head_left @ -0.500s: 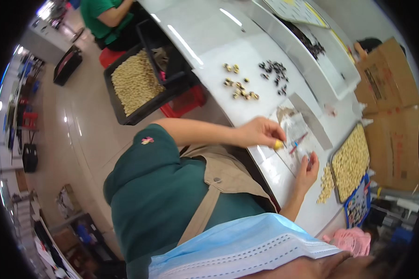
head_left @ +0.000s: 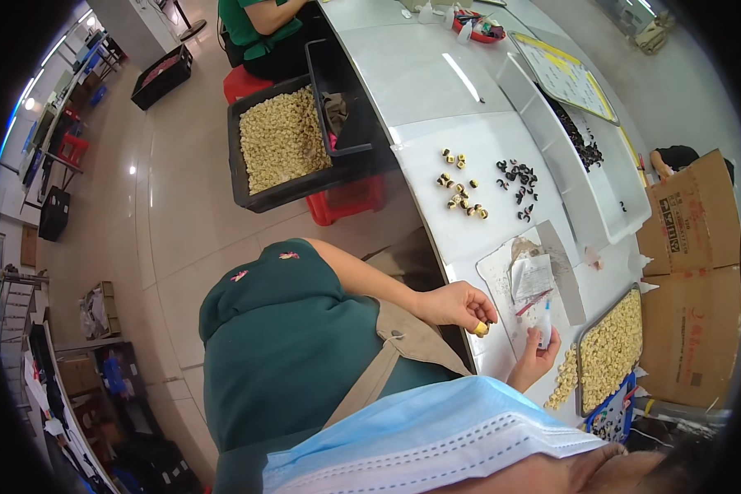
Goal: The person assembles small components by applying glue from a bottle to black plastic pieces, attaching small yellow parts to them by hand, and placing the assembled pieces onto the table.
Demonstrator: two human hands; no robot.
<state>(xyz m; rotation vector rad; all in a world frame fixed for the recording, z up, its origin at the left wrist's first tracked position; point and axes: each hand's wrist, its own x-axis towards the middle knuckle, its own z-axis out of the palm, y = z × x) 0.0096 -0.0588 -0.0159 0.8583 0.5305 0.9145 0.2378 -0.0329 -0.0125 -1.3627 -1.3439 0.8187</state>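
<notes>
My left hand (head_left: 459, 307) is closed, pinching a small yellow-and-dark piece (head_left: 482, 328) between thumb and fingertips at the table's near edge. My right hand (head_left: 538, 354) wraps round a small white squeeze bottle (head_left: 545, 329) with a blue tip, which points up and away from me. Beyond both hands lies a stained white board (head_left: 496, 272) bearing a clear plastic bag (head_left: 532, 278) with a red strip. Further off, several yellow-and-black pieces (head_left: 461, 198) sit in a loose group. Several small black curved pieces (head_left: 519, 177) lie to their right.
Right of my right hand, a tray (head_left: 581, 375) of small cream pieces stands beside a loose pile (head_left: 563, 380). A long white bin (head_left: 580, 185) with black pieces and cardboard boxes (head_left: 692, 272) line the right. A black crate (head_left: 239, 156) stands left; a co-worker in green (head_left: 263, 29) sits beyond.
My hands have moved apart. The bottle's blue tip, earlier pointing toward the piece in my left hand, now points away from it. The whole view has shifted.
</notes>
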